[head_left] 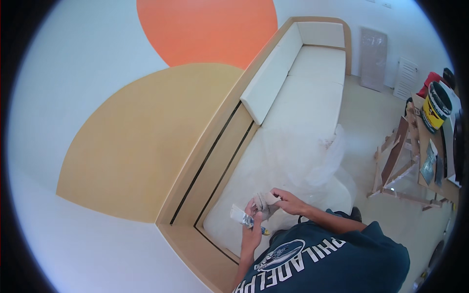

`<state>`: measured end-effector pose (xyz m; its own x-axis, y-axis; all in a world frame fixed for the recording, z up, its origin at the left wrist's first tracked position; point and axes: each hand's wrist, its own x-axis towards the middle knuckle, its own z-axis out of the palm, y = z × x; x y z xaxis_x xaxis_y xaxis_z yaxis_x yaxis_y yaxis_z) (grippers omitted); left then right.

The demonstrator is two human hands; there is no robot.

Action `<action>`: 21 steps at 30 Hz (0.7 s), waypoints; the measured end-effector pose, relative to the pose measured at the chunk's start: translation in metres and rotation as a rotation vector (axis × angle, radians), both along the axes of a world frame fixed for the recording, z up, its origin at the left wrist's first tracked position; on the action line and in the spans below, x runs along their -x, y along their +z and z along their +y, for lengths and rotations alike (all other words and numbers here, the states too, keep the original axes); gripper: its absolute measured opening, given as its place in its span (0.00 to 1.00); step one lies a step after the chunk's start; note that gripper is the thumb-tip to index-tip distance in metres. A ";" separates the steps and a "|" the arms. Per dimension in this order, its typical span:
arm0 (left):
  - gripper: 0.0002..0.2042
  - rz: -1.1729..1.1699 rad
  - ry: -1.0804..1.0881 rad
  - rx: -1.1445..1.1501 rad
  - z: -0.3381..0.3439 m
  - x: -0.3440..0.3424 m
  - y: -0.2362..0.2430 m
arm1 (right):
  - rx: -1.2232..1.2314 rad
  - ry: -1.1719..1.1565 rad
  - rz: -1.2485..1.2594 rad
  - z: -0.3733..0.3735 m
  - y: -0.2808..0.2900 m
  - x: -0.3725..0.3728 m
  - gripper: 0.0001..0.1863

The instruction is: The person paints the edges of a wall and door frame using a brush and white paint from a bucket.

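My left hand (pixel 253 227) is closed round a slim item (pixel 244 218), white at one end and blue and silver in the middle. A yellow tip pokes out below that hand; whether it is a tube or a brush I cannot tell. Against the same fingers rests a crumpled, pale grey-beige piece (pixel 264 204) with darker bands, like cloth or a tape roll. My right hand (pixel 289 201) pinches its right edge. Both hands are above the near part of the long white seat cushion (pixel 312 93), which is partly under clear plastic sheeting (pixel 312 158).
A wooden bench frame (pixel 205 171) with dark slots runs along the painted wall (pixel 146 141). At the right stands a wooden trestle table (pixel 420 146) bearing a yellow and black bucket (pixel 436 107) and flat scraper blades (pixel 429 163). Two panels, one wrapped (pixel 373 58), lean at the back wall.
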<state>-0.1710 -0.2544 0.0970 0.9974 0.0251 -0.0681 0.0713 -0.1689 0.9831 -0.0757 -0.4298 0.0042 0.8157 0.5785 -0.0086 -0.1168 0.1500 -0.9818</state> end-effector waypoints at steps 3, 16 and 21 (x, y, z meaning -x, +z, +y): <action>0.30 0.025 0.004 0.078 -0.001 -0.001 0.003 | -0.013 -0.027 -0.119 0.001 0.000 0.006 0.19; 0.31 -0.028 -0.156 0.163 -0.010 0.006 0.021 | 0.298 0.129 0.056 -0.002 0.013 0.017 0.23; 0.28 0.099 -0.019 0.161 -0.015 0.011 0.015 | 0.033 -0.195 0.259 -0.007 -0.004 0.013 0.22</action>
<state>-0.1824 -0.2699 0.1124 0.9857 -0.0125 -0.1679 0.1678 -0.0122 0.9858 -0.0891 -0.4366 0.0005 0.8790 0.4078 -0.2469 -0.3359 0.1622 -0.9278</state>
